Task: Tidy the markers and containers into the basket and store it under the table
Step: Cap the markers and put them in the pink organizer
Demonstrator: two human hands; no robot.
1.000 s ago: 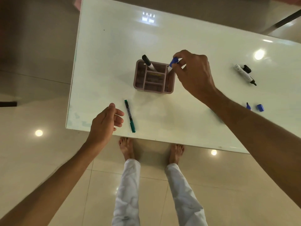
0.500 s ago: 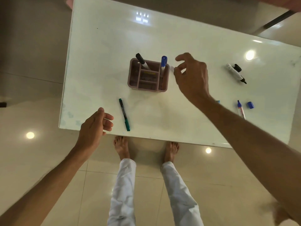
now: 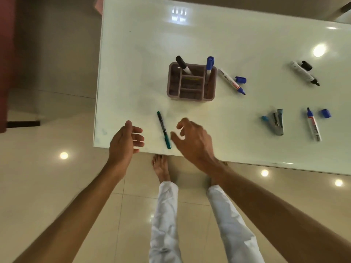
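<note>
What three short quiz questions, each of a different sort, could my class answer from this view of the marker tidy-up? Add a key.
1. True or false: the green marker is standing in the basket.
2. How many markers stand in the basket? A) none B) two C) four
3. Fill in: the uncapped marker closest to the basket lies on the table to the basket's ____ in the picture.

Key
1. False. It lies flat near the table's front edge, between the left hand and the right hand; neither hand holds anything.
2. B: a black-capped marker and a blue-capped marker.
3. Right. This blue marker has its blue cap lying beside it.
</note>
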